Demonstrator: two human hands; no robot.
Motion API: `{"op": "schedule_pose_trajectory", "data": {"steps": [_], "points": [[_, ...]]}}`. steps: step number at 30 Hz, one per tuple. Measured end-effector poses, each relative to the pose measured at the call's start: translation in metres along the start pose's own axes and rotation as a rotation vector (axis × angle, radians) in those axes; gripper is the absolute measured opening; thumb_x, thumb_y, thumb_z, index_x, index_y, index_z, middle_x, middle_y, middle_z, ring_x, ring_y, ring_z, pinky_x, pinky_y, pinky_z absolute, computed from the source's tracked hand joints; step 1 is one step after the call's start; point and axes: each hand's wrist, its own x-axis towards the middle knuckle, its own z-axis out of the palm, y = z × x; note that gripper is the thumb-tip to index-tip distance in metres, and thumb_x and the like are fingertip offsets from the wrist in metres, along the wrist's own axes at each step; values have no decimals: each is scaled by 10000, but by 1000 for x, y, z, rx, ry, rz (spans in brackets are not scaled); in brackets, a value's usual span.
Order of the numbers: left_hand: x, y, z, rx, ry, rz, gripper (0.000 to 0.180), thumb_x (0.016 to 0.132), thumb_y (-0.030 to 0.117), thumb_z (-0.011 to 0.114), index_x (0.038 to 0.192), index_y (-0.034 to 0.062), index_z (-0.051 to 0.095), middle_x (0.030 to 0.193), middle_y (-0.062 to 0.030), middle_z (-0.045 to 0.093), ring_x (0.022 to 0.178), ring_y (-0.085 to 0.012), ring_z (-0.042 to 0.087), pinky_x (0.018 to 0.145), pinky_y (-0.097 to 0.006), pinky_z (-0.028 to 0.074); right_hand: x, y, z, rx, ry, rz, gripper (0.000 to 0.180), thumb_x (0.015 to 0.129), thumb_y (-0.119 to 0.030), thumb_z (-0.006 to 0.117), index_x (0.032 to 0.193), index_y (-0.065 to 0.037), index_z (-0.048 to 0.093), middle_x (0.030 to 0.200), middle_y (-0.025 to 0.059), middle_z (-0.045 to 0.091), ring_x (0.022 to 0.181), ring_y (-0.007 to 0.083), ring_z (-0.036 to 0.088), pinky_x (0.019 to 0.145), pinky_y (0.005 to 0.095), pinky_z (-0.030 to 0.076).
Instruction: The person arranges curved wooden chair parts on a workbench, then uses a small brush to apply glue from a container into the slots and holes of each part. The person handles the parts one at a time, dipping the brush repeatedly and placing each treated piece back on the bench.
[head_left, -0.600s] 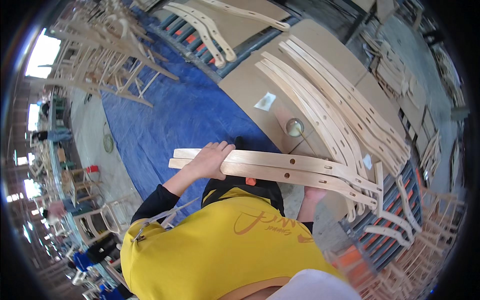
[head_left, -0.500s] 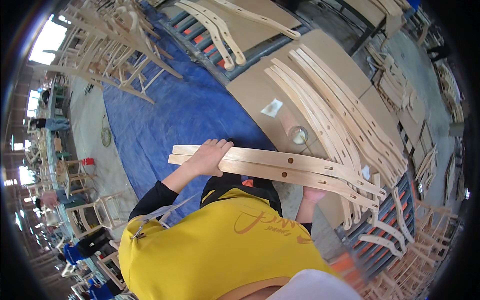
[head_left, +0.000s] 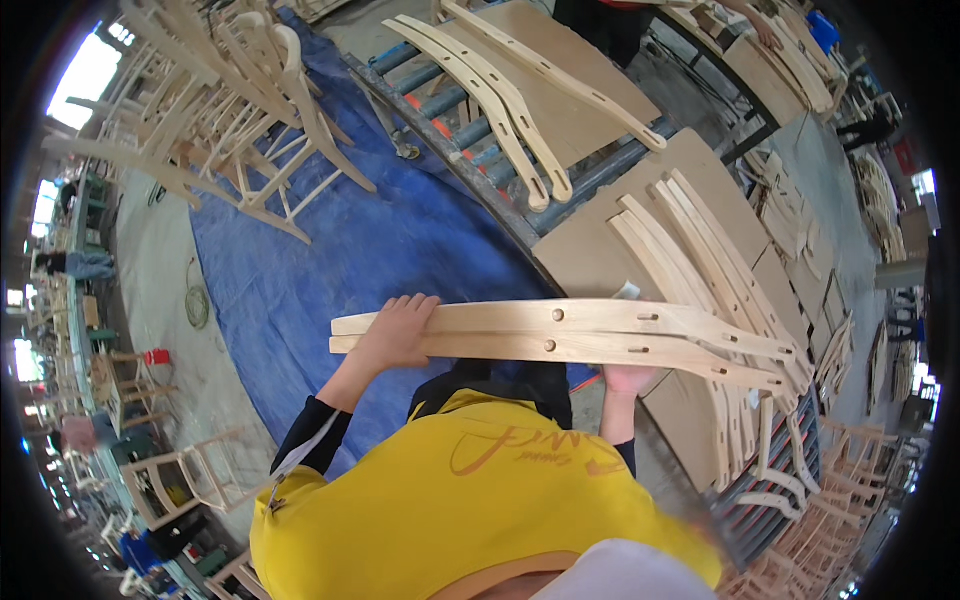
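Two long pale wooden chair legs, curved at one end, lie side by side across my front. Each has a round hole and several slots along its face. My left hand wraps over both near their straight end. Toward the curved end, my right hand holds them from below; most of its fingers are hidden under the wood. Beyond the curved ends, more chair legs lie in rows on a cardboard-covered surface.
A roller conveyor at the top carries cardboard and three similar legs. Stacked chair frames stand upper left on a blue tarp. A co-worker's hand rests on wooden parts at a far bench. Smaller curved pieces lie lower right.
The view has shifted, showing more conveyor and a co-worker at the top. The held legs now lie more level and cover the small glass jar seen before. Both hands keep their hold.
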Motion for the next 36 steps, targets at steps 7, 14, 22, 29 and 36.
{"op": "schedule_pose_trajectory", "data": {"steps": [7, 14, 22, 29, 36], "points": [[50, -111, -79, 136, -20, 96, 837, 521, 168, 798, 1294, 52, 498, 1130, -142, 585, 1050, -356, 570, 914, -434, 462, 36, 103, 15, 223, 74, 26, 652, 1010, -571, 369, 1501, -153, 466, 1545, 68, 471, 1461, 319, 359, 1233, 564, 159], [179, -189, -146, 216, -17, 312, 860, 518, 147, 802, 1313, 49, 487, 1145, -143, 574, 1047, -368, 558, 923, -456, 454, 104, 160, 14, 181, 286, -100, 668, 1017, -532, 372, 1542, -119, 393, 1605, 90, 377, 1489, 318, 304, 1239, 544, 137], [306, -276, -208, 306, -188, 425, 870, 537, 149, 816, 1337, 63, 485, 1169, -128, 576, 1087, -369, 557, 929, -470, 453, 167, 245, 23, 383, 370, -108, 623, 1006, -518, 402, 1478, -118, 470, 1542, 103, 462, 1435, 316, 403, 1209, 512, 275], [404, -368, -200, 277, -463, 508, 945, 529, 173, 855, 1379, 69, 456, 1247, -156, 566, 1145, -407, 544, 1010, -486, 445, 206, 323, 36, 453, 550, -328, 597, 983, -538, 426, 1405, -132, 546, 1424, 96, 580, 1324, 298, 529, 1130, 517, 396], [522, -343, -272, 397, -538, 671, 968, 496, 184, 854, 1371, 60, 458, 1210, -149, 569, 1118, -387, 551, 950, -478, 454, 277, 354, 52, 592, 656, -761, 556, 988, -492, 410, 1350, -105, 579, 1347, 94, 630, 1208, 307, 613, 1024, 506, 497]]}}
